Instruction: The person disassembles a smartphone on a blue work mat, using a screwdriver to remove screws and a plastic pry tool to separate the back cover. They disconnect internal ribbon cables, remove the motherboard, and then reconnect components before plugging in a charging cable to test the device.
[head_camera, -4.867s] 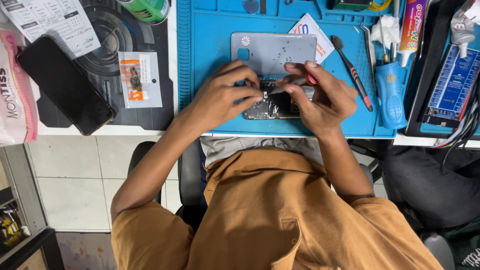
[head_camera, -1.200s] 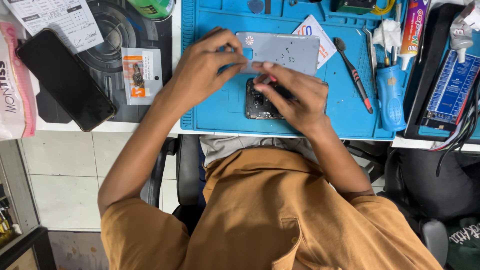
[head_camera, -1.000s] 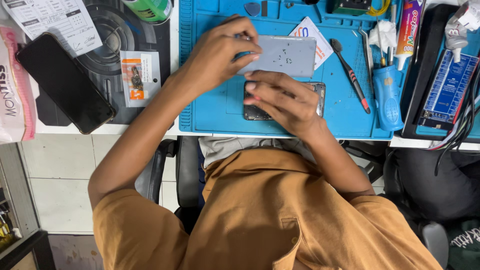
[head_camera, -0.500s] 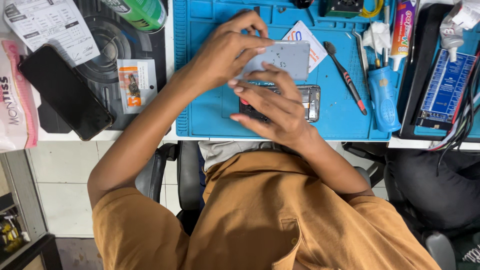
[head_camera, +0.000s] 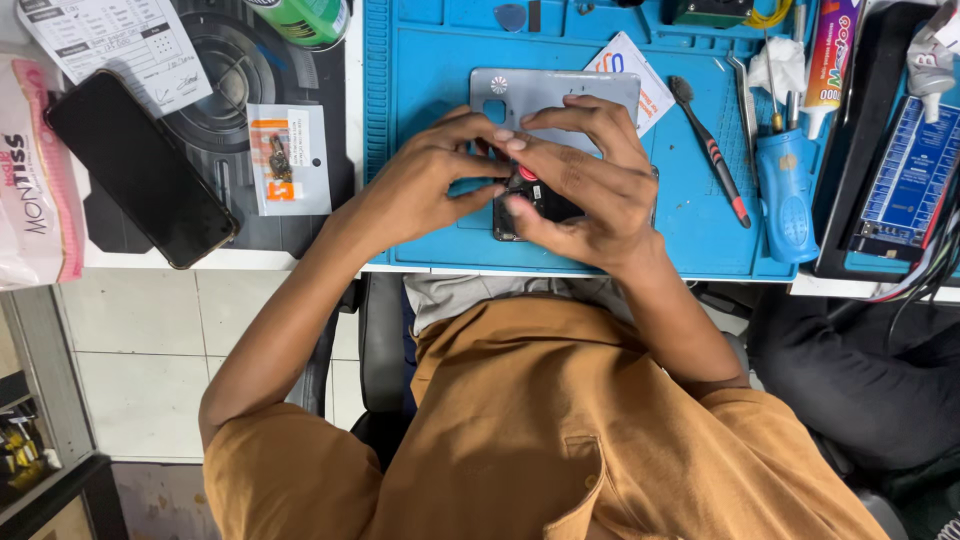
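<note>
A white worktable (head_camera: 230, 260) stands over a pale tiled floor (head_camera: 150, 370), with a black chair (head_camera: 375, 340) tucked beneath its edge.

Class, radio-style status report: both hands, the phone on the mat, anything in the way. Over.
Left hand and right hand together, fingertips pinching over opened phone on blue mat. Grey back cover lies just beyond. Brush off to the side, clear.

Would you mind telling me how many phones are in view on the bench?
2: a black phone lying left of the blue mat, and an opened one under both hands on the mat. More could be hidden.
</note>
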